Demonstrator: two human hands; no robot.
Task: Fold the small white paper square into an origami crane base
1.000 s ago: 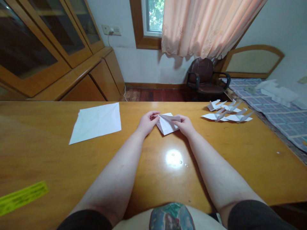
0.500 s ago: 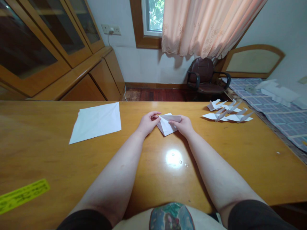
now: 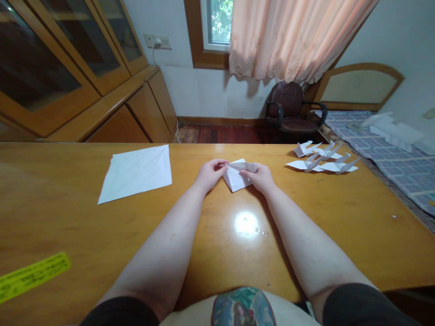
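Note:
A partly folded piece of white paper (image 3: pixel 235 179) is held between my two hands above the middle of the wooden table (image 3: pixel 217 253). My left hand (image 3: pixel 210 174) pinches its left corner between thumb and fingers. On the other side, my right hand (image 3: pixel 261 177) grips the paper, thumb on top and fingers behind it, where a raised flap stands up. The fingers behind the paper are partly hidden. Off to the left lies a flat white sheet of paper (image 3: pixel 137 174). Several folded white paper cranes (image 3: pixel 336 166) stand grouped at the table's far right.
A yellow label strip (image 3: pixel 36 276) lies at the table's left. Beyond the far edge are a brown office chair (image 3: pixel 288 106), a wooden cabinet (image 3: pixel 136 108) and a pink curtain (image 3: pixel 288 40). A bed with a checked mat (image 3: pixel 384 145) stands at the right.
Both hands stay in nearly the same place, still on the folded paper. The left fingers have closed a little around its left corner, and the paper has shifted very slightly.

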